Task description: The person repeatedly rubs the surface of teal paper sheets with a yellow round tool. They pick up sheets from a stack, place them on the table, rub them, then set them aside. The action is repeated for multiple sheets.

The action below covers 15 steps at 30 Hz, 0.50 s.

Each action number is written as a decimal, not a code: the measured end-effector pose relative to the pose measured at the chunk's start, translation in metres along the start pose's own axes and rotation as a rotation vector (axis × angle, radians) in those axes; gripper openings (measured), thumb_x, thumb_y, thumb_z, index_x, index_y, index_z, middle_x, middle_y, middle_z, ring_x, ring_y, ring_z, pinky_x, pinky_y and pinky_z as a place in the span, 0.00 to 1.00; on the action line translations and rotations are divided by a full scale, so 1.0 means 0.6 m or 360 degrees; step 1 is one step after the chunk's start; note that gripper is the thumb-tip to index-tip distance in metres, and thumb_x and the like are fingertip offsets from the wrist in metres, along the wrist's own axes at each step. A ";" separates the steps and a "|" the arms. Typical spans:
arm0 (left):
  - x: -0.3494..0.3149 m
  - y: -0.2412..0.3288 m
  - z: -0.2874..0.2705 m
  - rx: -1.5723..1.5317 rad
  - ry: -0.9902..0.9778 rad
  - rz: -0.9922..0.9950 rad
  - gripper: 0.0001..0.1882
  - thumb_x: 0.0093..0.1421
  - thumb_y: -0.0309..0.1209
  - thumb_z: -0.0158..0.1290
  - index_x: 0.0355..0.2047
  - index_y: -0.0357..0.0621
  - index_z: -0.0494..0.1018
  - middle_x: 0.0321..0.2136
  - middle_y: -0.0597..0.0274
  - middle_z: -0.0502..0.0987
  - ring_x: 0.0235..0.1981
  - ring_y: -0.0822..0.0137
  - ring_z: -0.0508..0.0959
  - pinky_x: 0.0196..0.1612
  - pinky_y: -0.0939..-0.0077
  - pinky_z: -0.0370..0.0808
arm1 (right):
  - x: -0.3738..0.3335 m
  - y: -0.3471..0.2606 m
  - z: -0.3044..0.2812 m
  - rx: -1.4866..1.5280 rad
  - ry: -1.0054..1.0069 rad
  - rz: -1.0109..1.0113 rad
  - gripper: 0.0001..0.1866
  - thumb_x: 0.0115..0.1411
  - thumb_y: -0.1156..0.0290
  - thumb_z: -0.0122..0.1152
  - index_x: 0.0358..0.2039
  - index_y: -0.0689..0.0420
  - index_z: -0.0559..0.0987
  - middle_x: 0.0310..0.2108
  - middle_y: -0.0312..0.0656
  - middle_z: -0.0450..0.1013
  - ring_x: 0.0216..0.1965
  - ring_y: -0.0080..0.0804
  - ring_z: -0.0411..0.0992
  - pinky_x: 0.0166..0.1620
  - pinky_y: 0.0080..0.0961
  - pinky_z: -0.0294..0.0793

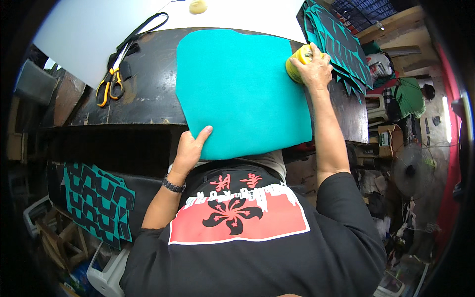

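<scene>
A large teal sheet (242, 94), which looks like foam or fabric, lies on the dark table, its near edge hanging over the front toward my lap. At its near left edge, my left hand (188, 148) pinches the sheet, thumb on top and the other fingers hidden beneath. My right hand (316, 72) is wrapped over a yellow round tub (293, 73) by the sheet's right edge. Dark marks show on the tub's top between my fingers. Whether it rests on the sheet or the table, I cannot tell.
Orange-handled scissors (115, 81) lie left on the dark table (148, 64) beside a black strap (141, 29). A white board (247, 14) covers the far side. Cut teal-and-black pieces are stacked at right (341, 49); more patterned pieces (99, 200) lie lower left. A fan (410, 171) stands right.
</scene>
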State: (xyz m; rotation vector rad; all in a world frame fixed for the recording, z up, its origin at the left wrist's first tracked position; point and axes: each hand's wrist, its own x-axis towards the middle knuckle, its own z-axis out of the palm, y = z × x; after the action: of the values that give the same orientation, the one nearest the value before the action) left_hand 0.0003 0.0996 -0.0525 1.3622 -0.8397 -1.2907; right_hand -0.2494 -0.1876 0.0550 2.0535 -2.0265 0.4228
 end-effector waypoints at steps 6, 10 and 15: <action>0.002 -0.007 -0.003 0.0122 0.0041 -0.0027 0.20 0.70 0.39 0.55 0.41 0.28 0.79 0.34 0.62 0.82 0.33 0.77 0.77 0.39 0.77 0.75 | -0.179 -0.297 -0.031 0.0822 0.0050 -0.1066 0.44 0.38 0.56 0.81 0.59 0.44 0.75 0.49 0.47 0.74 0.52 0.48 0.71 0.50 0.45 0.73; -0.002 -0.011 -0.001 0.0006 0.0185 0.0005 0.22 0.68 0.42 0.56 0.36 0.28 0.79 0.26 0.60 0.81 0.27 0.77 0.76 0.34 0.77 0.74 | -0.240 -0.396 -0.043 0.0996 -0.0002 -0.1284 0.47 0.37 0.55 0.81 0.62 0.39 0.73 0.57 0.61 0.67 0.53 0.58 0.70 0.50 0.47 0.80; -0.014 -0.006 -0.008 -0.0101 0.0164 -0.0054 0.21 0.70 0.41 0.55 0.39 0.30 0.80 0.31 0.62 0.83 0.30 0.77 0.78 0.36 0.76 0.76 | -0.093 -0.286 0.022 0.0663 0.0207 -0.0986 0.37 0.43 0.51 0.75 0.57 0.43 0.79 0.48 0.56 0.76 0.49 0.54 0.73 0.46 0.47 0.79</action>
State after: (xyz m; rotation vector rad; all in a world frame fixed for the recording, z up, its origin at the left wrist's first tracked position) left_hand 0.0027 0.1092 -0.0545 1.3856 -0.7022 -1.2515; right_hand -0.0777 -0.1366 0.0300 2.6582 -1.1991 0.8667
